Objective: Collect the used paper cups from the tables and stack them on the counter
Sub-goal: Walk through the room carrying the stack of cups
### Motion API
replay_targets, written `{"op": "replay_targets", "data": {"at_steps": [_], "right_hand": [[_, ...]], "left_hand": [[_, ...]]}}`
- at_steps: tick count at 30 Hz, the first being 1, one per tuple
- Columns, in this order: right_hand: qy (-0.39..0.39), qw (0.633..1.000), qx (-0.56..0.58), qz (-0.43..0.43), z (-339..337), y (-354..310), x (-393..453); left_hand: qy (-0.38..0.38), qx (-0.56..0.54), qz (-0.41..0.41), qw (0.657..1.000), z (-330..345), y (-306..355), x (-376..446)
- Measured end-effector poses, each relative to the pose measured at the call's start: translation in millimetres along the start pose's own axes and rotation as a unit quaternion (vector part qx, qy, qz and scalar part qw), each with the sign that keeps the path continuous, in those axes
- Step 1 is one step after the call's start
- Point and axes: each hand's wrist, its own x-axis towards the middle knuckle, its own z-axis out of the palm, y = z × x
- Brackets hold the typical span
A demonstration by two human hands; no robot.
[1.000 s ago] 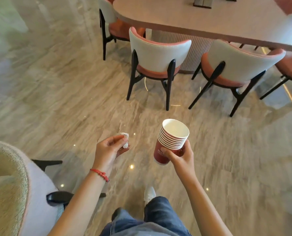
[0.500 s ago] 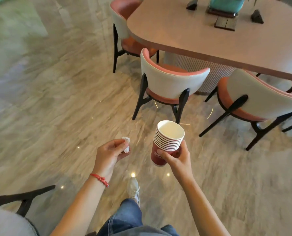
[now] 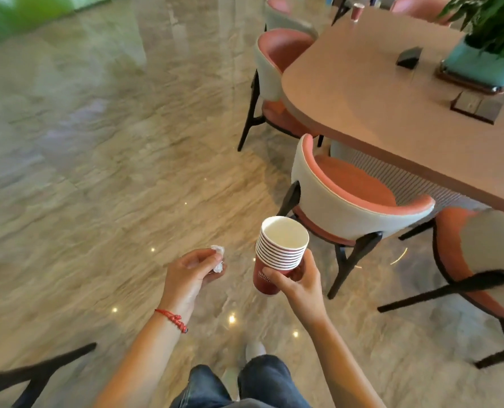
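Note:
A stack of several red paper cups with white insides (image 3: 278,254) is held upright in my right hand (image 3: 299,285), whose fingers wrap its lower part. My left hand (image 3: 190,275) pinches a small crumpled white tissue (image 3: 217,257) between thumb and fingers; a red cord bracelet circles that wrist. Both hands hover over the marble floor, left of the nearest chair. One more red paper cup (image 3: 357,11) stands at the far end of the long table (image 3: 362,92).
Chairs with pink seats (image 3: 350,201) line the table's near side and far end. A potted plant in a teal pot (image 3: 480,63), a dark card stand (image 3: 409,57) and a socket panel (image 3: 476,106) sit on the table. Black chair legs (image 3: 30,375) show at bottom left.
The view has swung left and forward along the table; the far end with a cup on it has come into sight. Both hands keep their holds.

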Motion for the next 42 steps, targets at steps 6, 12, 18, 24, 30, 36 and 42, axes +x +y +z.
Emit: {"op": "replay_targets", "data": {"at_steps": [6,12,18,24,30,36,42], "right_hand": [[-0.123,0.992,-0.015,-0.001,44.1,-11.3,73.2],[-0.286,0.957,-0.042,-0.008,110.9,-15.2,138.8],[-0.388,0.920,-0.060,-0.004,172.0,-21.2,181.5],[-0.436,0.897,-0.074,0.002,244.5,-24.7,214.3],[-0.440,0.894,-0.083,-0.018,347.8,-58.7,246.3],[-0.450,0.890,-0.065,-0.023,461.9,-80.6,272.7],[-0.450,0.891,-0.062,-0.017,541.3,-91.2,298.3]], "left_hand": [[0.137,-0.059,0.006,0.989,-28.7,21.1,37.0],[0.277,-0.125,0.037,0.952,-57.2,35.2,61.0],[0.385,-0.163,0.038,0.908,-89.4,48.9,65.3],[0.427,-0.182,0.039,0.885,-139.6,67.8,94.7],[0.428,-0.197,0.080,0.878,-210.4,130.7,139.6],[0.441,-0.195,0.087,0.872,-308.2,186.6,181.4],[0.458,-0.211,0.085,0.859,-380.1,225.3,217.7]]}}
